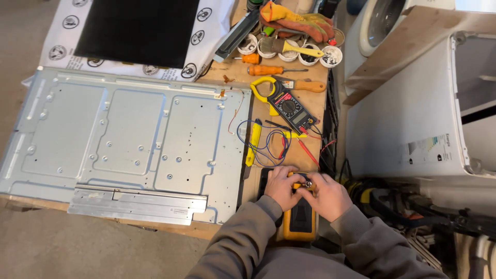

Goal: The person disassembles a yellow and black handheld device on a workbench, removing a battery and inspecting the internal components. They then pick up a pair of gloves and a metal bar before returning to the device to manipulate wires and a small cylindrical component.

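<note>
A: Gripping one yellow-and-black handheld meter [299, 219] at the near edge of the wooden workbench [315, 67], both hands meet over its upper end.

B: How exactly?

A: The left hand [279, 187] curls over the top left corner, fingers closed on the casing; the right hand [327, 196] lies beside it, fingertips pinched on a small yellow knob there. Both grey sleeves angle in from below.

B: Around it?

A: One yellow probe pen [253, 142] with looped red and blue wires, one yellow clamp meter [287, 103], two orange-handled screwdrivers [266, 70], five small white cups [289, 50], and one orange glove [299, 20] farther back. One large grey sheet-metal panel [124, 139] lies to the left.
</note>
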